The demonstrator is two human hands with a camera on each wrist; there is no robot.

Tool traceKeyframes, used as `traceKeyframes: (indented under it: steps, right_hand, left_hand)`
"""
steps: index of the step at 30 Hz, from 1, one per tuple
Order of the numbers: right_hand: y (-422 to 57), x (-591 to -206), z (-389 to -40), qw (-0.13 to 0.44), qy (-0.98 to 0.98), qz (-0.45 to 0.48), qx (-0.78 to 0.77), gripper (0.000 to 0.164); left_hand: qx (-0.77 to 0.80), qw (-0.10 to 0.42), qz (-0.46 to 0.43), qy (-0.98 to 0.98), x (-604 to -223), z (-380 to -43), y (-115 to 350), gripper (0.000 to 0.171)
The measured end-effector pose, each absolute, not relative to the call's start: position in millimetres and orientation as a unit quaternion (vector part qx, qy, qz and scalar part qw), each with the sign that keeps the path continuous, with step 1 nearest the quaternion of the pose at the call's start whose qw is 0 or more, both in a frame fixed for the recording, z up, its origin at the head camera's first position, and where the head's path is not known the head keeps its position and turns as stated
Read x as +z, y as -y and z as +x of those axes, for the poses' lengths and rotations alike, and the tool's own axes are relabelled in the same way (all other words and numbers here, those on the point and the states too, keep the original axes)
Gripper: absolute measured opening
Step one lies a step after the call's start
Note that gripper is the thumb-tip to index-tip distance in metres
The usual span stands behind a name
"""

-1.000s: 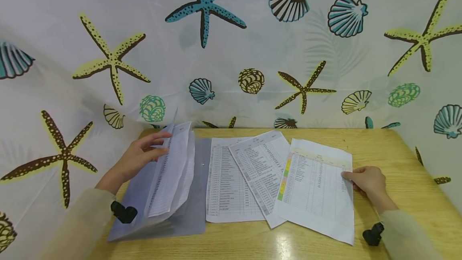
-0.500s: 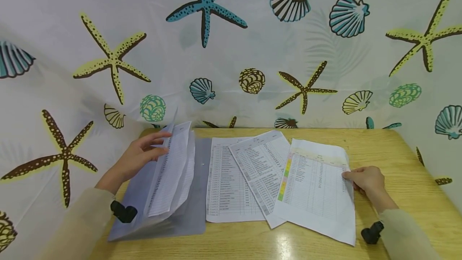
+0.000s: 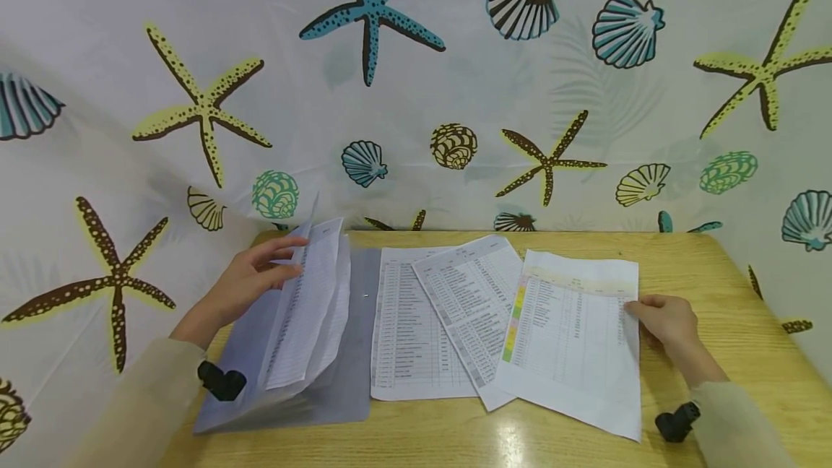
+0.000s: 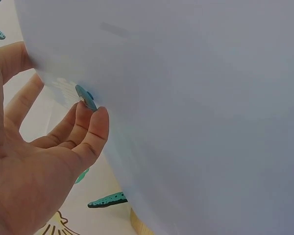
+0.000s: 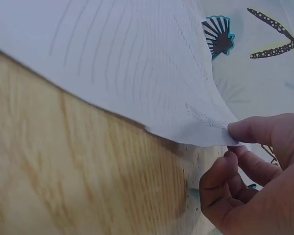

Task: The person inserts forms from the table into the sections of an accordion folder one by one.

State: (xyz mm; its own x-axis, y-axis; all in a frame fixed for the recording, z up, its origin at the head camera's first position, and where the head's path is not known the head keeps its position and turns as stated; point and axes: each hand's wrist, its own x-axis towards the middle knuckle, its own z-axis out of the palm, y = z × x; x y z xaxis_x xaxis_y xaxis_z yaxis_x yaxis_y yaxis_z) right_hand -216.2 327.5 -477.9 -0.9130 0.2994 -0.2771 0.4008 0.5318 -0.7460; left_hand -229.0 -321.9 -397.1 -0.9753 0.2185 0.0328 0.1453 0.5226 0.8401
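Note:
At the left of the head view, my left hand (image 3: 250,280) holds up the edge of a translucent grey-blue plastic document folder (image 3: 354,381). In the left wrist view its fingertips are right at a round blue snap button (image 4: 85,98) on the folder's edge. Printed sheets (image 3: 312,302) stand tilted inside the raised cover. On the right, my right hand (image 3: 669,323) pinches the right edge of a printed sheet (image 3: 572,374) with a coloured strip down its left side. The right wrist view shows thumb and index finger on the margin of this sheet (image 5: 112,73), which bows up off the table.
Two more printed sheets, a straight one (image 3: 409,323) and a slanted one (image 3: 464,302), lie overlapping between the folder and the right sheet. All rest on a wooden table (image 3: 442,439). A shell-and-starfish cloth (image 3: 416,107) hangs behind and at both sides.
My right hand has shifted slightly right along with the pinched edge, and the sheet's upper right corner, bent half a second ago, now lies straighter. The left hand and folder look almost unmoved.

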Motion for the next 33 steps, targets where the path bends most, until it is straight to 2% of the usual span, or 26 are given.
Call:
traceKeyframes:
  steps: [4,11,19,33]
  right_hand:
    - [-329,-476,-215,0.062,-0.872,0.179,-0.451,0.061]
    - [-334,-476,-215,0.112,-0.857,0.158,-0.477,0.056]
    - [-338,-480,-217,0.176,-0.802,0.145,-0.552,0.071]
    - [-333,-473,-216,0.177,-0.767,0.107,-0.607,0.072]
  left_hand:
    - [0.479,0.038,0.107,-0.871,-398,-229,322,0.053]
    - [0.482,0.039,0.109,-0.868,-397,-227,321,0.053]
    - [0.478,0.038,0.113,-0.87,-399,-228,323,0.054]
    - [0.473,0.036,0.109,-0.873,-396,-227,322,0.052]
